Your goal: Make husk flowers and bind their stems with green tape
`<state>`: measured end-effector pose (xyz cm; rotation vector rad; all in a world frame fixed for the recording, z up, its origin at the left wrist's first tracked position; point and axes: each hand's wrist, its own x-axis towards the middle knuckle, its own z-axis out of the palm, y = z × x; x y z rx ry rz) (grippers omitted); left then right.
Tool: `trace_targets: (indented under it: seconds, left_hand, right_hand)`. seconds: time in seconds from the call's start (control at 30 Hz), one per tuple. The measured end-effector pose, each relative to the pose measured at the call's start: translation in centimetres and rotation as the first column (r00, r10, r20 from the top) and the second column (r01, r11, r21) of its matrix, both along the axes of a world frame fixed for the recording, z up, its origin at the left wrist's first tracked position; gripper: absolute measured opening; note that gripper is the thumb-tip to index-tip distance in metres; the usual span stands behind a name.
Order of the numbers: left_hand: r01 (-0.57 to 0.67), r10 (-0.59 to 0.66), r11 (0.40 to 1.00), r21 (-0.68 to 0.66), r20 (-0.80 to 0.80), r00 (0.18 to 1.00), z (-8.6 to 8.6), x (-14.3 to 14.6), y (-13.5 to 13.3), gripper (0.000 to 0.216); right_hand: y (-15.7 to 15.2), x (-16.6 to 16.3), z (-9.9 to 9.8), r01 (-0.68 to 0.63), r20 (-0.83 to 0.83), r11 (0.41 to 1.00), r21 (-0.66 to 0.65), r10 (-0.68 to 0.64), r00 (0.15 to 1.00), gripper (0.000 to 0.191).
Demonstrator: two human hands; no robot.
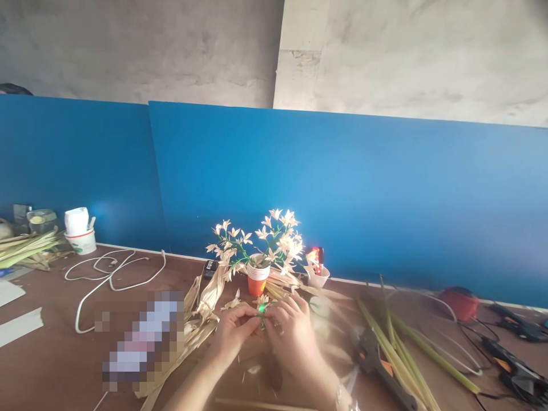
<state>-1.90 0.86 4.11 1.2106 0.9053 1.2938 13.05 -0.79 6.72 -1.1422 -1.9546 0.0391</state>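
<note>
My left hand point(233, 331) and my right hand point(291, 331) meet over the brown table point(55, 359), fingers pinched together on a small straw flower with a green stem point(261, 305). Just behind them stands an orange and white paper cup point(258, 278) holding a bunch of pale straw flowers point(274, 237) on green stems. Dried leaf strips point(205, 308) lie to the left of my hands.
A blue partition point(363, 194) backs the table. White cable point(111, 274) loops at left, near a white cup point(81, 240) and green stalks point(25, 248). To the right lie green stalks point(406, 348), a glue gun point(377, 365), a red object point(460, 302) and black cables point(514, 365).
</note>
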Motion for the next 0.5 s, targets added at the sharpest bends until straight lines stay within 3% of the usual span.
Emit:
trace_targets:
  seconds: [0.07,0.13,0.23,0.3,0.37,0.43,0.5]
  left_hand:
    - [0.014,-0.014,1.0,0.023,-0.005,1.0,0.3,-0.1,-0.2,0.026]
    - [0.045,-0.044,0.999,0.02,-0.025,0.999,0.6,-0.2,-0.5,0.024]
    - [0.09,-0.089,0.996,0.008,-0.042,0.995,1.2,-0.3,-0.9,0.021]
    - [0.129,-0.129,0.992,-0.004,-0.034,0.991,1.4,-0.3,-1.1,0.02]
    - [0.172,-0.172,0.985,-0.026,-0.026,0.985,1.4,-0.3,-1.3,0.02]
    - [0.196,-0.197,0.98,-0.047,-0.03,0.98,1.1,-0.3,-1.3,0.022]
    - [0.176,-0.179,0.982,-0.066,-0.041,0.983,0.8,-0.1,-1.3,0.024]
  right_hand:
    - [0.1,0.3,0.3,-0.05,-0.092,0.986,-0.162,0.035,0.995,0.015]
    - [0.0,0.6,0.8,-0.134,-0.208,0.925,-0.355,0.062,0.976,0.013]
    - [-0.1,1.2,1.5,-0.32,-0.376,0.738,-0.594,0.097,0.922,0.014]
    - [-0.2,1.6,2.0,-0.434,-0.464,0.607,-0.665,0.12,0.878,0.016]
    - [-0.2,1.9,2.5,-0.499,-0.518,0.523,-0.691,0.123,0.846,0.016]
    - [-0.2,2.1,2.6,-0.478,-0.507,0.492,-0.727,0.085,0.858,0.015]
    - [-0.1,1.9,2.4,-0.388,-0.429,0.514,-0.765,0.043,0.902,0.015]
